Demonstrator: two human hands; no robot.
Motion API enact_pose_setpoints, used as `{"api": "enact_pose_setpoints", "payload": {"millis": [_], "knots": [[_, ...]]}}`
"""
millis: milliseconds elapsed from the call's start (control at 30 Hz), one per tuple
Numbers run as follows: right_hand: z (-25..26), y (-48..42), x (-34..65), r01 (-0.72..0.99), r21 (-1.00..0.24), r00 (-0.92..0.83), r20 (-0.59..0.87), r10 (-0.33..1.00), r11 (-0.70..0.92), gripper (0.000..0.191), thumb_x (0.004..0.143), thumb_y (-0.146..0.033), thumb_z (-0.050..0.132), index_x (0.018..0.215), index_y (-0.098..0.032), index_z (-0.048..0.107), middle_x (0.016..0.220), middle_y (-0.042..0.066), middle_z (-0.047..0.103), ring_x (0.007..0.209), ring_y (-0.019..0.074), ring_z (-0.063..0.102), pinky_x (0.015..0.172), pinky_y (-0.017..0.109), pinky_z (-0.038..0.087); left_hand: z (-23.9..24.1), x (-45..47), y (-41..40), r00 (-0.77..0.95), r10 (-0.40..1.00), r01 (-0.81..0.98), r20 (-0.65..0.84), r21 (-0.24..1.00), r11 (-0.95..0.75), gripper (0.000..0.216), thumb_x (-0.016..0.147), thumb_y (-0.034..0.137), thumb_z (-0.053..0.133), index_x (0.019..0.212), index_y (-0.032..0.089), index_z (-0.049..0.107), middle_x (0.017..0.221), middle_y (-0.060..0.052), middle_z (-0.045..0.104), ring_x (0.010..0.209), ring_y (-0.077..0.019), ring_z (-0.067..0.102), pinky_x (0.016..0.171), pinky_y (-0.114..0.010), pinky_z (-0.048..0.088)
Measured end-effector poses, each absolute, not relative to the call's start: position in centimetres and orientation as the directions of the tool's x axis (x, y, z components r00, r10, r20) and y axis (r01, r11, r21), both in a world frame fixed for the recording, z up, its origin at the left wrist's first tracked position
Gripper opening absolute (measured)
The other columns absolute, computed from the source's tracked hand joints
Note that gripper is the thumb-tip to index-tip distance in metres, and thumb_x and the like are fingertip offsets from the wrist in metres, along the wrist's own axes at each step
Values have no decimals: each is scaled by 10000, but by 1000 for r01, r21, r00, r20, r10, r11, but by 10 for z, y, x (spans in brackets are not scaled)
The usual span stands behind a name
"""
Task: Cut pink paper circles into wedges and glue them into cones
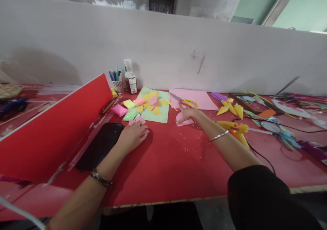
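My left hand (133,133) lies on small cut pieces of pink paper (138,119), fingers low and slightly bent over them. Farther right, my right hand (187,114) reaches forward with thumb and forefinger apart. Its fingertips are at the orange and yellow handles of the scissors (190,103); whether they touch is unclear. Below this hand is a pink paper piece (186,122) with a dark curved line. The scissors rest partly on a larger pink sheet (201,97). Both hands' undersides are hidden.
A green sheet (163,116) carries yellow paper scraps. Bright clay-like packets (119,110) lie beside it. A black phone (100,145) and leaning red board (66,128) stand left. A yellow glue gun (236,129) with a cord is near my right forearm. A bottle (130,78) stands behind.
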State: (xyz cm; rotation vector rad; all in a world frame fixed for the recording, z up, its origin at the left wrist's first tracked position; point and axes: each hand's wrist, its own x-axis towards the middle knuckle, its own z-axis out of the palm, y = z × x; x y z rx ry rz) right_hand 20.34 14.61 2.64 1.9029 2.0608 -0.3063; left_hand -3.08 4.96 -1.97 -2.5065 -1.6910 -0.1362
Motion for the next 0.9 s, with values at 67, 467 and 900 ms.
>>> {"api": "enact_pose_setpoints", "payload": {"millis": [67, 467, 900], "knots": [[26, 147, 205, 994, 51, -71, -368, 927, 97, 1093, 485, -484, 740, 1391, -180, 210, 1376, 195, 332, 1170, 357, 432, 840, 419, 447, -20, -31, 49, 372, 917, 928, 142, -40, -370, 257, 874, 300, 381, 966, 189, 593, 997, -68, 599, 858, -192, 589, 638, -258, 438], [22, 147, 208, 993, -49, -121, -276, 954, 112, 782, 575, -209, 689, 1293, -171, 381, 1262, 179, 443, 880, 280, 605, 695, 348, 481, -22, -32, 49, 353, 920, 935, 169, -31, -353, 273, 868, 287, 388, 983, 157, 599, 995, -99, 606, 872, -240, 594, 668, -316, 463], [11, 79, 208, 797, -529, -386, -76, 919, 291, 399, 784, -137, 441, 1182, -152, 416, 1220, 86, 507, 1029, 149, 538, 850, 267, 443, -21, -8, 31, 719, 565, 636, 405, -56, -770, 489, 807, 380, 530, 1227, 165, 400, 1219, -126, 461, 1103, -247, 433, 916, -351, 368]]}}
